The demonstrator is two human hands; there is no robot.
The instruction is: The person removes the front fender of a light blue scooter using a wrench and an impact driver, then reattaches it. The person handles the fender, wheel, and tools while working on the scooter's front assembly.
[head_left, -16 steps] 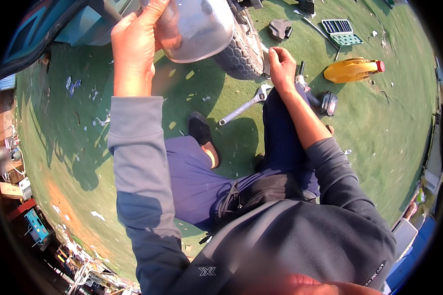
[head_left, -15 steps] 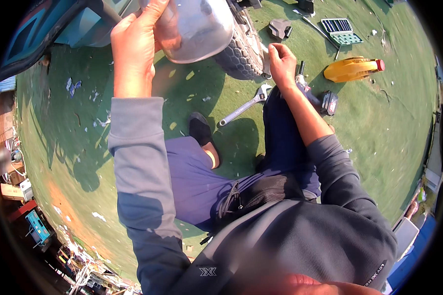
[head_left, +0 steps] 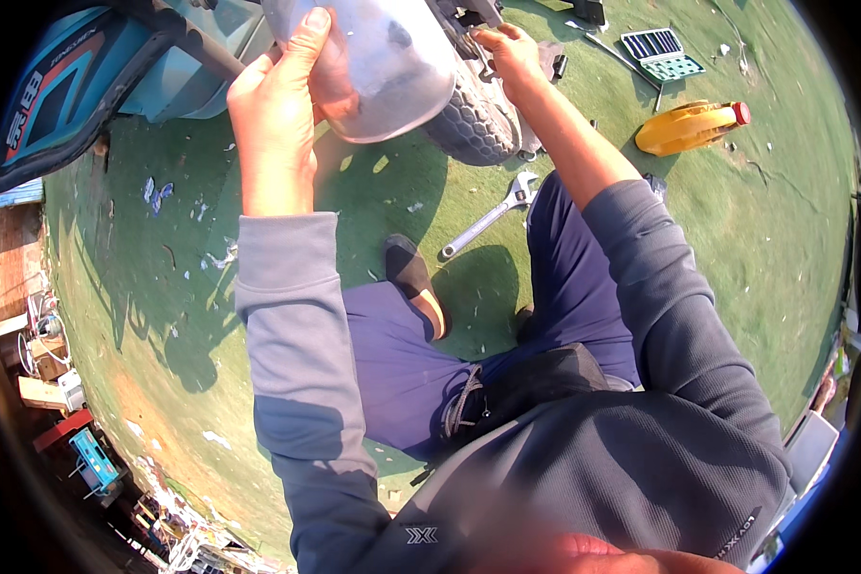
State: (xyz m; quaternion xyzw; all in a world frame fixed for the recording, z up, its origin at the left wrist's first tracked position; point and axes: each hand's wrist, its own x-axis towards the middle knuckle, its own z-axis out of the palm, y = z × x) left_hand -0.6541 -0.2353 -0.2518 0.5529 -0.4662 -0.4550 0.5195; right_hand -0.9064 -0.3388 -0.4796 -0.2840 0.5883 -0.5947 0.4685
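Observation:
My left hand [head_left: 277,105] is raised and grips the rim of a shiny silver mudguard [head_left: 383,67] that curves over a knobby black tyre [head_left: 474,120]. My right hand [head_left: 507,48] reaches over the tyre to the metal parts at the wheel's hub, its fingers curled there; whether it holds a small part I cannot tell. I am squatting on green matting, with my dark shoe [head_left: 413,277] below the wheel. A silver adjustable wrench [head_left: 488,218] lies on the mat between the tyre and my right knee.
A yellow bottle with a red cap [head_left: 689,126] lies on its side to the right. A green socket tray [head_left: 662,53] sits beyond it. A blue and red body panel [head_left: 67,86] is at the upper left. Crates and clutter [head_left: 57,383] line the left edge.
My right hand has lifted from near my knee and the wrench up to the wheel hub. My left hand stays on the mudguard.

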